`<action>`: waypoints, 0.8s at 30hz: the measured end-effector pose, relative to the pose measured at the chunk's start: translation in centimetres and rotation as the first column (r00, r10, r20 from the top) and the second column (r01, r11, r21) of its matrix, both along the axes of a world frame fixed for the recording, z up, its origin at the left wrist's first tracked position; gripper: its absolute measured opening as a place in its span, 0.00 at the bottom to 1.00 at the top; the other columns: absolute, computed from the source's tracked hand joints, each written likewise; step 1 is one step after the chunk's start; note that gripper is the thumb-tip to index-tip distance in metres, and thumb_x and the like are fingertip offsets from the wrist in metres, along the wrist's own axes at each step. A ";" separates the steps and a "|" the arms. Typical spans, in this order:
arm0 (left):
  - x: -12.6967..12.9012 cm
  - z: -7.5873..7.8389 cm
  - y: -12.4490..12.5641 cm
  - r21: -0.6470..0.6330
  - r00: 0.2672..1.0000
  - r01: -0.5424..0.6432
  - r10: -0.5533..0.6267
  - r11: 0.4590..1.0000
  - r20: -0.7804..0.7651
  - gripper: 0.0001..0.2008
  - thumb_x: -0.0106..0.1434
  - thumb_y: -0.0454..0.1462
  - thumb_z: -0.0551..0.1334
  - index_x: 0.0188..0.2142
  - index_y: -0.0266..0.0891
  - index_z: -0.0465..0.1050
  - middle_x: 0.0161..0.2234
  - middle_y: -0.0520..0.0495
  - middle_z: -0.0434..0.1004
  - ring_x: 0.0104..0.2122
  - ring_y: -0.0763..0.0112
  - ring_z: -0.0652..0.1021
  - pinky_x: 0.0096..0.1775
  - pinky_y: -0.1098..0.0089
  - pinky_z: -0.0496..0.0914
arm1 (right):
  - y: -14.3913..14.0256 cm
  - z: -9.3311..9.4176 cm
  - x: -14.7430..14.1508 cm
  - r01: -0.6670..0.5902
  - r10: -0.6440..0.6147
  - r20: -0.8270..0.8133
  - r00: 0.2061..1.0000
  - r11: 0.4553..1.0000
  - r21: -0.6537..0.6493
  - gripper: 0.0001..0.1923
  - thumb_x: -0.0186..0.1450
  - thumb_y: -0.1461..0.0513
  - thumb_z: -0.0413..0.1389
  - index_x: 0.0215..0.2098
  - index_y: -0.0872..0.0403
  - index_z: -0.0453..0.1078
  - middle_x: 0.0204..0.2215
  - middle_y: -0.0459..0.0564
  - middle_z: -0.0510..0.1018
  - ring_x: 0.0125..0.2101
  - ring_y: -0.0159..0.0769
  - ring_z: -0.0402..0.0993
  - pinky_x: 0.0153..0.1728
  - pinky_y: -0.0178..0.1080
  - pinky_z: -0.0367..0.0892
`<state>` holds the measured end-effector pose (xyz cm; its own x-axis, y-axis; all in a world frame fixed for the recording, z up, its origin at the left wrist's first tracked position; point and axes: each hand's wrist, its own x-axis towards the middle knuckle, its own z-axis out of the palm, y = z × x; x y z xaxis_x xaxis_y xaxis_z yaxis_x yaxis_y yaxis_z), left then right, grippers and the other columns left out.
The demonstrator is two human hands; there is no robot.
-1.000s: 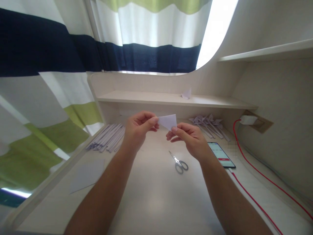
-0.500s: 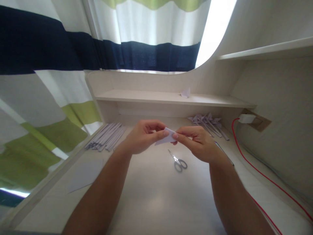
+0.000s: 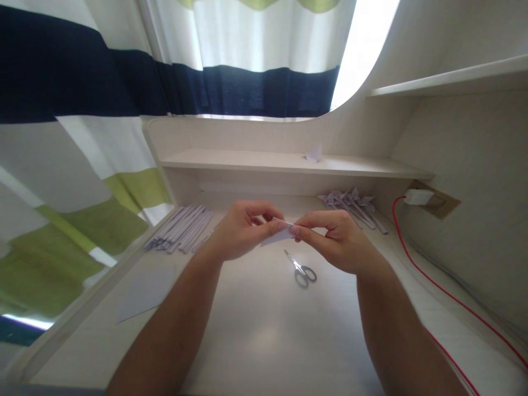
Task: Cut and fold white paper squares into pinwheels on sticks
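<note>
A small folded piece of white paper (image 3: pixel 277 236) is held in the air above the desk between both hands. My left hand (image 3: pixel 251 228) pinches its left and upper part between thumb and fingers. My right hand (image 3: pixel 330 236) pinches its right corner, thumb on the near side. The fingertips of the two hands almost meet, and they cover part of the paper. Below the hands a pair of scissors (image 3: pixel 302 270) with grey handles lies on the desk, blades pointing away to the left.
Rolled paper sticks (image 3: pixel 181 228) lie side by side at the left. Paper pinwheels on sticks (image 3: pixel 350 203) are piled at the back right. A flat paper sheet (image 3: pixel 146 291) lies by my left forearm. A folded paper piece (image 3: pixel 313 154) stands on the shelf (image 3: pixel 247 158). A red cable (image 3: pixel 445 300) runs along the right.
The paper has tipped flatter between my fingers, so less of its face shows. Both hands keep their pinch and have hardly moved.
</note>
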<state>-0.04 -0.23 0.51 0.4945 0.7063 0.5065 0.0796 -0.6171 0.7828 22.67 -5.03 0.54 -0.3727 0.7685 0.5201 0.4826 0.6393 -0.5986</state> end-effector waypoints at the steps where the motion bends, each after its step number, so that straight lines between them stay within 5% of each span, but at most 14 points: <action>1: 0.1 0.1 -0.1 0.034 1.000 -0.014 0.014 0.999 -0.011 0.07 0.64 0.39 0.71 0.33 0.38 0.83 0.27 0.50 0.81 0.26 0.74 0.76 0.28 0.75 0.68 | 0.0 0.0 0.0 0.007 -0.007 0.004 1.000 1.000 0.002 0.11 0.72 0.57 0.62 0.34 0.53 0.82 0.26 0.44 0.81 0.28 0.30 0.73 0.31 0.34 0.64; 10: 0.2 -0.2 -0.1 0.183 0.993 -0.077 0.092 0.980 -0.076 0.06 0.66 0.37 0.67 0.33 0.38 0.82 0.30 0.50 0.82 0.31 0.72 0.78 0.34 0.72 0.69 | 0.2 -0.1 0.1 0.034 -0.033 0.027 0.999 0.997 -0.065 0.11 0.72 0.56 0.61 0.35 0.51 0.82 0.29 0.44 0.84 0.31 0.32 0.77 0.34 0.35 0.67; 19: -0.1 -0.5 0.2 0.021 0.998 -0.058 0.058 0.998 -0.009 0.13 0.67 0.45 0.69 0.32 0.37 0.81 0.26 0.51 0.79 0.26 0.74 0.74 0.29 0.73 0.66 | -0.2 0.3 1.0 0.068 -0.067 0.018 0.998 0.998 -0.018 0.12 0.71 0.56 0.62 0.34 0.53 0.82 0.27 0.45 0.82 0.28 0.32 0.74 0.31 0.35 0.65; 24: -0.7 -0.7 0.7 0.060 0.998 -0.055 0.055 0.997 0.004 0.15 0.68 0.44 0.68 0.28 0.37 0.77 0.24 0.53 0.74 0.25 0.76 0.71 0.28 0.74 0.64 | -0.1 0.3 1.0 0.087 -0.086 0.015 0.996 0.990 -0.107 0.14 0.71 0.53 0.62 0.33 0.53 0.82 0.28 0.47 0.84 0.30 0.34 0.75 0.33 0.36 0.65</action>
